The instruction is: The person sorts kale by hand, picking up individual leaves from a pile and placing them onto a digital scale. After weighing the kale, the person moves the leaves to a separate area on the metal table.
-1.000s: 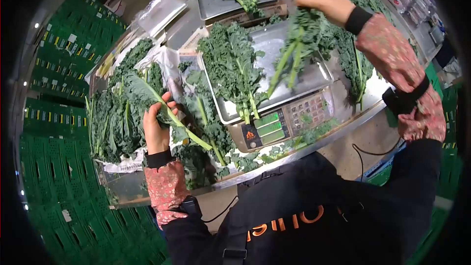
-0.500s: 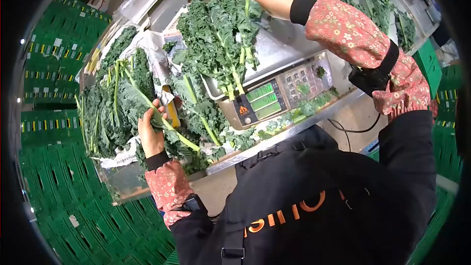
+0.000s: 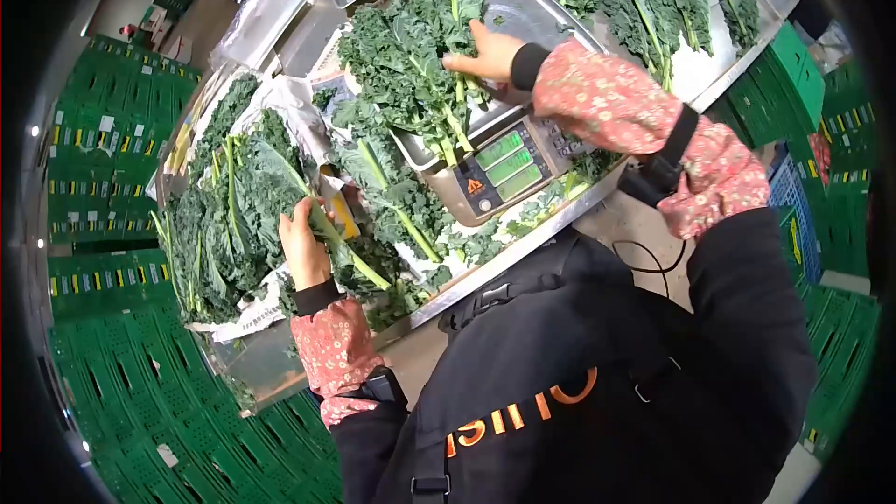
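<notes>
A curly kale leaf [image 3: 280,177] with a long pale stem lies along the left heap, and my left hand [image 3: 306,247] is closed around its stem. On the tray [image 3: 523,0] of a digital scale [image 3: 551,145] rests a bunch of kale [image 3: 411,56], stems toward me. My right hand [image 3: 490,56] grips the right side of this bunch, its thumb over the leaves and some fingers hidden. The scale's green display [image 3: 509,168] is lit, but its digits are hard to read.
Loose kale [image 3: 639,23] lies beyond the scale at the right. Leaf scraps litter the metal table edge [image 3: 523,266]. Crumpled white wrapping [image 3: 289,103] sits by the left heap. Stacked green crates [image 3: 112,317] stand at the left, with more at the right. A black cable [image 3: 653,269] hangs below.
My right hand has come down and nearer from above the tray onto the kale bunch, its spread fingers closing. My left hand keeps its hold on the stem. The display reading has changed.
</notes>
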`<state>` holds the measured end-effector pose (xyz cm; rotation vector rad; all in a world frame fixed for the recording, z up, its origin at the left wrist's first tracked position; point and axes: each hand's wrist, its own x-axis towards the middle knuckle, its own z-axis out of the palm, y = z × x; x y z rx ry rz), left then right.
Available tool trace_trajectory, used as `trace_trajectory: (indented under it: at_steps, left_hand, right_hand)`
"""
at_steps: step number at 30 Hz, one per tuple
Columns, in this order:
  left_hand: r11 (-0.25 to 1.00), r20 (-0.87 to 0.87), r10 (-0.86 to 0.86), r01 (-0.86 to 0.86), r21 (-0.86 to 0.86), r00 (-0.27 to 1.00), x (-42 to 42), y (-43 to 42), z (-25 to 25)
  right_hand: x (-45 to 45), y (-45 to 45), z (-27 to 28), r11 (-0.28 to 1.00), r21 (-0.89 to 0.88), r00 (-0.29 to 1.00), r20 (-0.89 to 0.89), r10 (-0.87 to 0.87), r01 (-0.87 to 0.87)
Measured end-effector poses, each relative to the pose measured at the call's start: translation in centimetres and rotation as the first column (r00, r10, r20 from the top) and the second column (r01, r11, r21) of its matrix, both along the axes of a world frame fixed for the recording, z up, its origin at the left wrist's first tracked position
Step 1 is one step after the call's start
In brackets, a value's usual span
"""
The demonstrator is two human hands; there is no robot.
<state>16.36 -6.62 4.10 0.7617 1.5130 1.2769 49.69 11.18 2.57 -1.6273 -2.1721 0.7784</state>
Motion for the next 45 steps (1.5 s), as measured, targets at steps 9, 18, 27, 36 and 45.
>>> trace_trajectory:
  at_steps: [9, 18, 27, 36, 45]
  left_hand:
    - [0.936, -0.612, -0.067, 0.262, 0.236, 0.788, 1.9, 1.6, -0.2]
    - [0.88, -0.595, -0.309, 0.461, 0.117, 0.742, 11.8, 8.7, -3.1]
    - [0.858, -0.34, -0.422, 0.491, 0.149, 0.84, 12.2, 6.0, 2.2]
    - [0.946, -0.052, -0.033, 0.048, 0.319, 0.998, 5.2, -1.2, -0.4]
    - [0.869, -0.003, 0.359, -0.333, 0.365, 0.933, -7.6, -2.9, -3.1]
  right_hand:
    - [-1.1, -3.2, -1.9, 0.937, 0.145, 0.864, -0.452, -0.222, 0.317]
    - [3.4, -6.5, -0.4, 0.918, 0.319, 0.959, 0.074, -0.274, 0.237]
    - [0.3, -10.0, 5.7, 0.681, 0.682, 0.934, -0.356, -0.009, 0.266]
    - [-9.2, -23.0, 1.9, 0.931, 0.04, 0.897, -0.258, 0.36, -0.362]
    - [-7.0, -18.1, 0.6, 0.796, 0.603, 0.982, -0.119, 0.147, -0.046]
